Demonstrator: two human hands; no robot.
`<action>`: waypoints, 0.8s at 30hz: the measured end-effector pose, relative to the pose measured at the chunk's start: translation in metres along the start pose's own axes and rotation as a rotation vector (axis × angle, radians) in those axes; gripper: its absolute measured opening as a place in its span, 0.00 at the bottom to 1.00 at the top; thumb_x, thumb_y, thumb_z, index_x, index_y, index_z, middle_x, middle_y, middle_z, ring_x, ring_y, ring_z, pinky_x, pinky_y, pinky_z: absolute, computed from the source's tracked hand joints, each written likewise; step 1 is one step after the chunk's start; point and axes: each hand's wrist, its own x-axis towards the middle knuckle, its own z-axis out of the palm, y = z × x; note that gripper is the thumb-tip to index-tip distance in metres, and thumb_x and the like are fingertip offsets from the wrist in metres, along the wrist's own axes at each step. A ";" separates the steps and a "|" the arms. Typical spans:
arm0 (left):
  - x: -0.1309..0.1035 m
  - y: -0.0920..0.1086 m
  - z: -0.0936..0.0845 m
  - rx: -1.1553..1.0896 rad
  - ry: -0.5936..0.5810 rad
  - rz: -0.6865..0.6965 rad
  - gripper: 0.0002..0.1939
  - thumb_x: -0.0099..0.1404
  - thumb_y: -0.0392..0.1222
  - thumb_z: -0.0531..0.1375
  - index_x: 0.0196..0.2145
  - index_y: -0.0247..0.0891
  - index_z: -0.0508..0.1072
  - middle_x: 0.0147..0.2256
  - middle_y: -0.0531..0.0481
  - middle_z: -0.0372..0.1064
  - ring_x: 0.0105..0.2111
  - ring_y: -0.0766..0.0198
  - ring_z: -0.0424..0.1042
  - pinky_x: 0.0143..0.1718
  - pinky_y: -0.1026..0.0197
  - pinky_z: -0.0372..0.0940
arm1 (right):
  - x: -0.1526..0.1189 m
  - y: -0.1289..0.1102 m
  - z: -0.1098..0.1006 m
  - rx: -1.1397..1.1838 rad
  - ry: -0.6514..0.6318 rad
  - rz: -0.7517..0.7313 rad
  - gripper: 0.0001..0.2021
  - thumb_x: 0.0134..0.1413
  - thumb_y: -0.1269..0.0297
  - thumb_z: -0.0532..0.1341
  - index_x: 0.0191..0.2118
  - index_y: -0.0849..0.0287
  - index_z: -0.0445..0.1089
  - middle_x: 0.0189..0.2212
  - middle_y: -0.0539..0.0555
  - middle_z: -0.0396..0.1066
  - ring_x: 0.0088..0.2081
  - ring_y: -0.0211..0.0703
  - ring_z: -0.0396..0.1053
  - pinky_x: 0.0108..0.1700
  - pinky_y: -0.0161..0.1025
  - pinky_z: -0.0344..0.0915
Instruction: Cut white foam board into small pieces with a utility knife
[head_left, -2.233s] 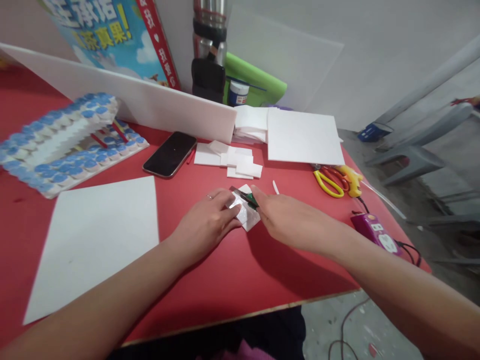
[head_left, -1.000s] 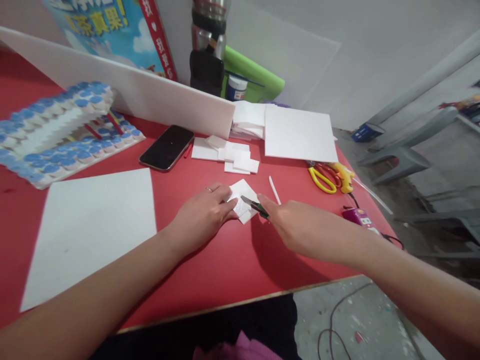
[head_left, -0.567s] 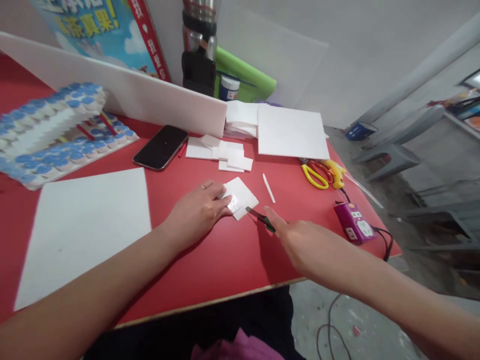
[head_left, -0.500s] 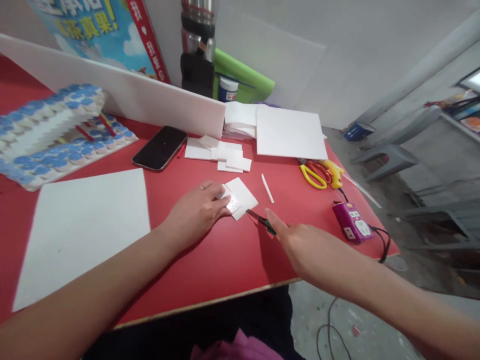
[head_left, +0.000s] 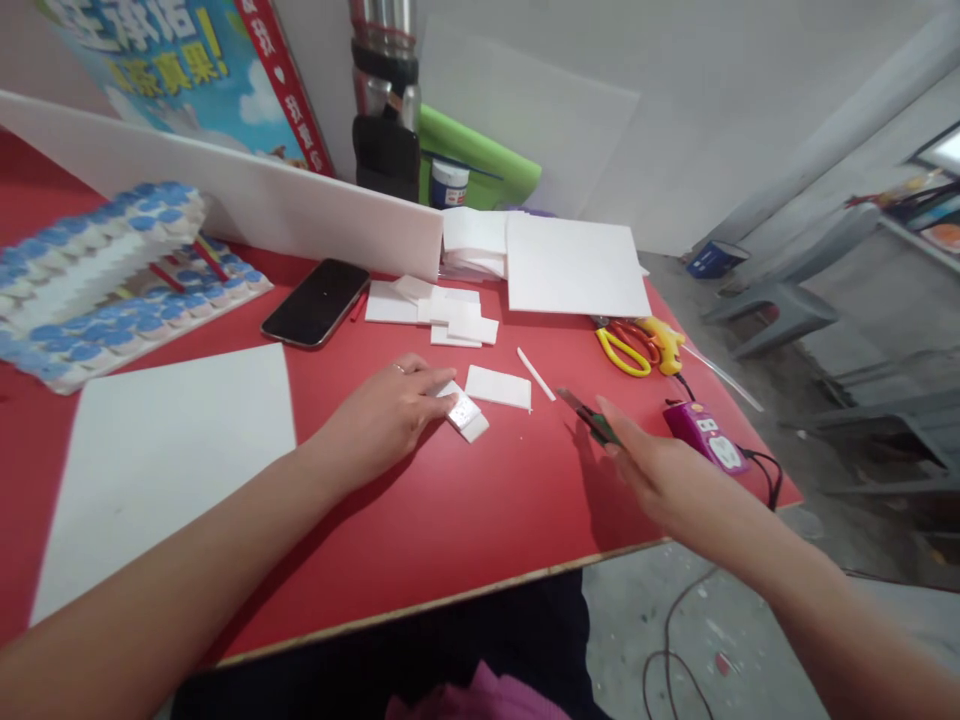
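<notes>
My left hand (head_left: pixel 405 405), a ring on one finger, pinches and presses a small white foam board piece (head_left: pixel 474 430) against the red table. A shiny, clear strip (head_left: pixel 463 411) lies on top of that piece, under the fingertips. In my right hand (head_left: pixel 645 450) is a utility knife (head_left: pixel 586 410) with a dark green handle. Its blade points up and left, raised off the table. Between the hands lies a separate white rectangle of foam board (head_left: pixel 499 387). A thin white stick (head_left: pixel 536 374) rests just beyond it.
Several white offcuts (head_left: pixel 457 315) lie behind, beside a black phone (head_left: pixel 316 303). Yellow-handled pliers (head_left: pixel 624 354), a yellow glue gun (head_left: pixel 663 342) and a purple power socket (head_left: pixel 705 436) are at the right. A blue-and-white model (head_left: pixel 112 280) and a large white sheet (head_left: pixel 165 470) occupy the left.
The knife has moved right and up, away from the board. A white rectangle now lies apart from the piece under my left hand, which has stayed nearly in place.
</notes>
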 end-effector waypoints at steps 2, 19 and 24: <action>0.001 0.002 -0.001 0.025 -0.025 -0.028 0.19 0.78 0.33 0.52 0.41 0.40 0.84 0.47 0.41 0.79 0.40 0.54 0.69 0.39 0.54 0.65 | 0.001 0.005 0.000 0.019 0.008 0.020 0.31 0.73 0.65 0.46 0.77 0.70 0.50 0.31 0.60 0.78 0.31 0.55 0.77 0.30 0.40 0.57; -0.001 0.042 0.006 0.239 0.021 -0.165 0.14 0.79 0.40 0.56 0.37 0.34 0.78 0.41 0.39 0.76 0.37 0.52 0.71 0.36 0.52 0.66 | 0.029 -0.064 -0.022 0.038 -0.027 -0.234 0.34 0.70 0.72 0.48 0.78 0.66 0.44 0.43 0.66 0.80 0.38 0.55 0.77 0.32 0.41 0.60; -0.001 0.036 0.008 0.131 0.090 -0.094 0.12 0.79 0.37 0.56 0.40 0.32 0.78 0.47 0.36 0.79 0.40 0.51 0.75 0.41 0.49 0.69 | 0.043 -0.083 -0.028 -0.011 -0.093 -0.216 0.36 0.67 0.75 0.50 0.78 0.70 0.41 0.43 0.68 0.79 0.39 0.55 0.76 0.33 0.42 0.60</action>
